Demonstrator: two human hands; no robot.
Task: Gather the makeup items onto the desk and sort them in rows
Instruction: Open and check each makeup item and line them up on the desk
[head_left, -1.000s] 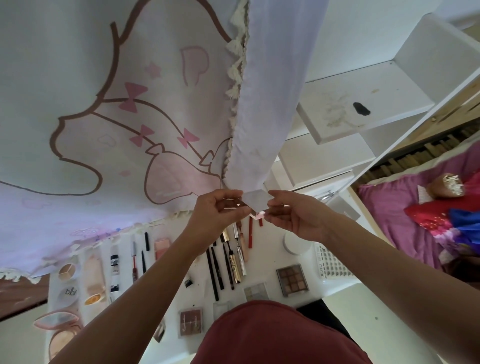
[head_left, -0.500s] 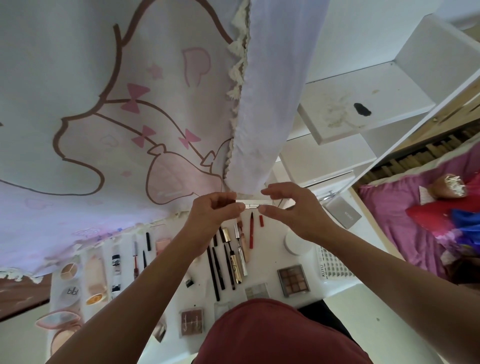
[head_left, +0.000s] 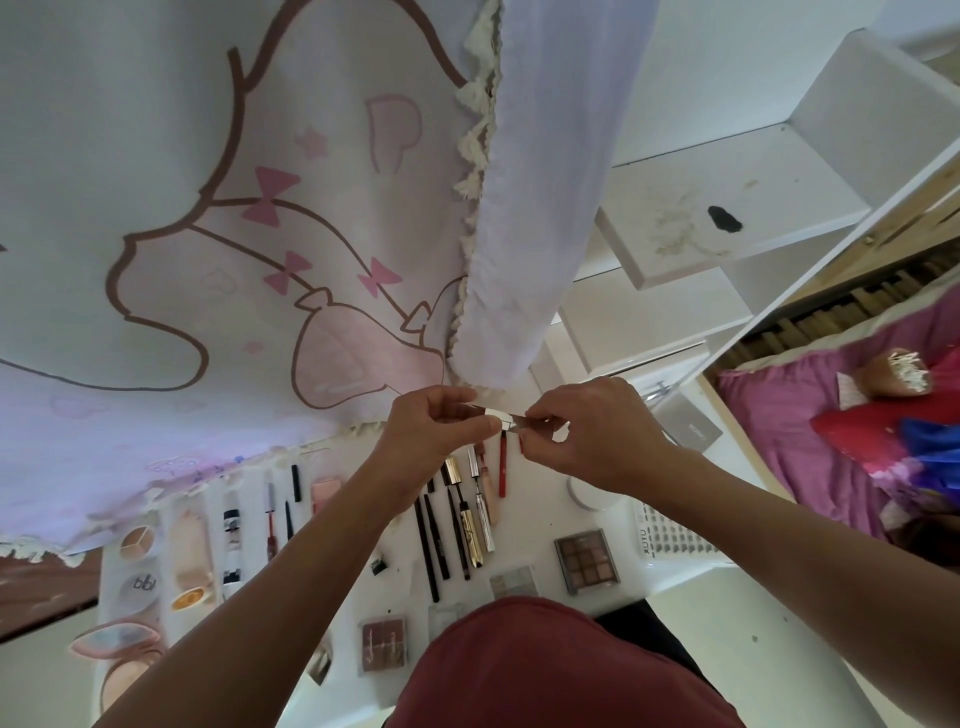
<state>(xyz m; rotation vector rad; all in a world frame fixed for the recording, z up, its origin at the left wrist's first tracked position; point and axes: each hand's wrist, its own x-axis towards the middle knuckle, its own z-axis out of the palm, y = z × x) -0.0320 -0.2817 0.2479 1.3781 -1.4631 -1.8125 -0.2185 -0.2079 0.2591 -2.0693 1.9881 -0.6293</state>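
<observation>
Both hands hold one small flat silvery makeup item (head_left: 501, 415) above the far part of the white desk (head_left: 535, 519). My left hand (head_left: 431, 431) pinches its left end and my right hand (head_left: 587, 436) pinches its right end. Below them lie rows of makeup: black pencils (head_left: 428, 540), gold and silver tubes (head_left: 478, 509), a red pencil (head_left: 502, 462), a brown eyeshadow palette (head_left: 586, 560), a small pink palette (head_left: 384, 644), and compacts and tubes (head_left: 187, 551) at the left.
A white curtain with pink bows (head_left: 260, 234) hangs over the desk's far side. A white perforated basket (head_left: 675, 540) stands at the desk's right end, next to a round white jar (head_left: 587, 501). White shelves (head_left: 727, 218) rise behind; a pink bed (head_left: 831, 415) lies right.
The flat item, seen face-on a second ago, has been turned edge-on between both hands. The hands have shifted slightly apart along it.
</observation>
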